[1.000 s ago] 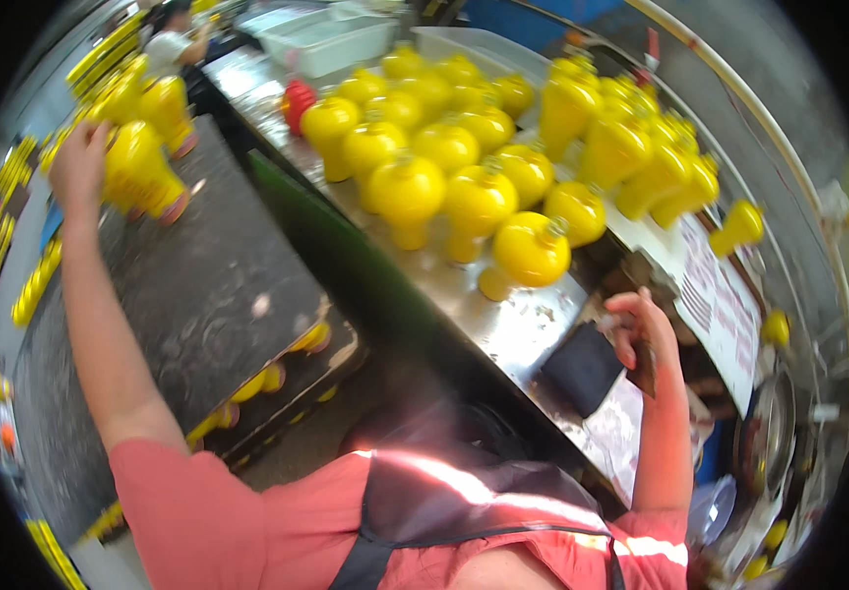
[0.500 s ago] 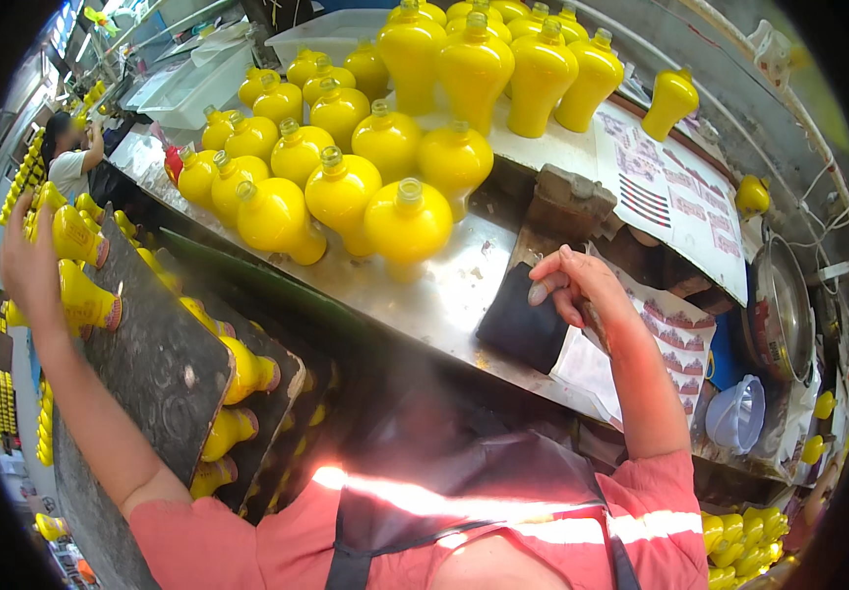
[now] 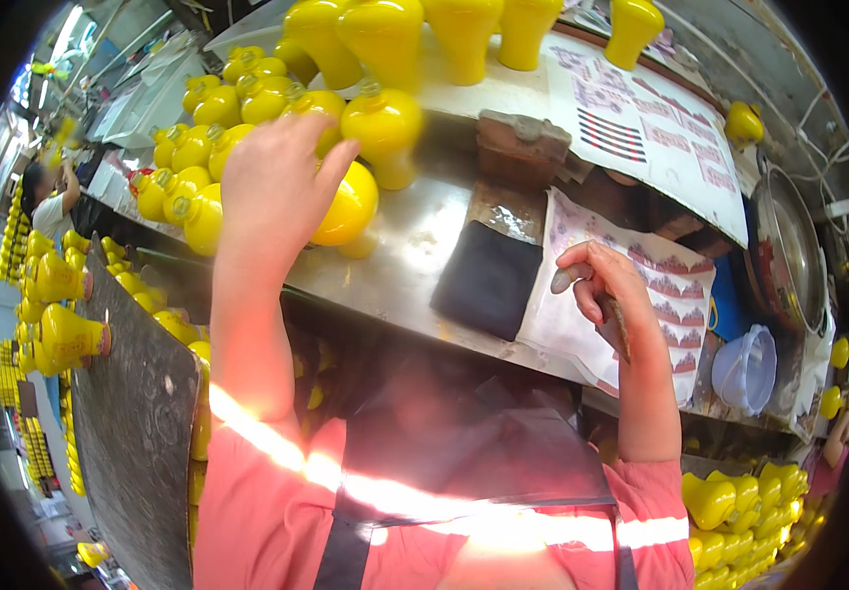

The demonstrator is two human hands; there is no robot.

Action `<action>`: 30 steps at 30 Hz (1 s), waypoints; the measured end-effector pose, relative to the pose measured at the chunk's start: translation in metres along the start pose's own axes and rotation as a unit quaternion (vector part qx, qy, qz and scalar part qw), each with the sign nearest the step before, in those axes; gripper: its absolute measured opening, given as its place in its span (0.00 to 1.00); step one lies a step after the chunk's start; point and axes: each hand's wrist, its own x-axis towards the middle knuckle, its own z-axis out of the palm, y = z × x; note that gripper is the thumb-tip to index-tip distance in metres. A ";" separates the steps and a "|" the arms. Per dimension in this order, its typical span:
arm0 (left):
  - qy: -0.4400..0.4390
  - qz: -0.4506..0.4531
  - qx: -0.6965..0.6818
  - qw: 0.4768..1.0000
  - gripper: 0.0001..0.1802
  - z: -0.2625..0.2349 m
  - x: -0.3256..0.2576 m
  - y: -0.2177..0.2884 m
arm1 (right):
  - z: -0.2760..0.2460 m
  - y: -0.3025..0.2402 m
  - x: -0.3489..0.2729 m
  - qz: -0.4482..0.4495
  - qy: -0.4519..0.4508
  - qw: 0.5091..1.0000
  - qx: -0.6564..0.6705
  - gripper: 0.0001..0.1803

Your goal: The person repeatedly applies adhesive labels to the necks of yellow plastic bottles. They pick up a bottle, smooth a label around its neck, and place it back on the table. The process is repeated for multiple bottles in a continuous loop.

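Note:
My left hand (image 3: pixel 282 192) reaches over the near end of the group of yellow vases. Its fingers and thumb close about the top of a glossy yellow vase (image 3: pixel 354 206), whose neck they hide. Another yellow vase (image 3: pixel 382 128) stands just behind it on the metal bench. Over a printed decal sheet (image 3: pixel 675 339) hovers my right hand (image 3: pixel 611 285), fingers curled. A thin, flat brownish piece (image 3: pixel 617 330) is tucked in its palm; its kind is unclear. A folded black cloth (image 3: pixel 488 280) lies between the vases and that sheet.
Left of me, a dark board (image 3: pixel 139 393) carries yellow vases lying on their sides. A larger decal sheet (image 3: pixel 651 128) lies at the back right, near a worn block (image 3: pixel 521 143). A pale plastic basin (image 3: pixel 745 369) stands right. A person (image 3: pixel 51 202) is far left.
My left hand has moved from the vases on the dark board to the bench vases, closing over the nearest one. My right hand stays above the decal sheet. The view has shifted right.

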 end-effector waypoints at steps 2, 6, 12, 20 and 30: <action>-0.077 -0.048 -0.006 0.996 0.13 0.017 -0.018 -0.009 | -0.011 0.004 -0.007 0.025 0.030 0.999 0.034 0.22; -0.016 -0.092 -0.101 0.990 0.15 0.028 -0.043 -0.015 | -0.025 0.012 -0.012 0.033 0.041 0.998 0.028 0.21; -0.016 -0.181 -0.178 0.967 0.14 -0.002 -0.024 0.003 | -0.018 0.017 -0.013 0.037 0.021 0.999 0.002 0.21; -0.051 -0.023 -0.302 0.952 0.08 -0.003 0.051 0.044 | 0.027 0.014 0.020 -0.013 0.075 0.996 -0.042 0.25; -0.036 -0.017 -0.436 0.899 0.42 0.163 -0.035 0.107 | 0.051 0.040 0.068 -0.100 0.121 0.978 -0.138 0.43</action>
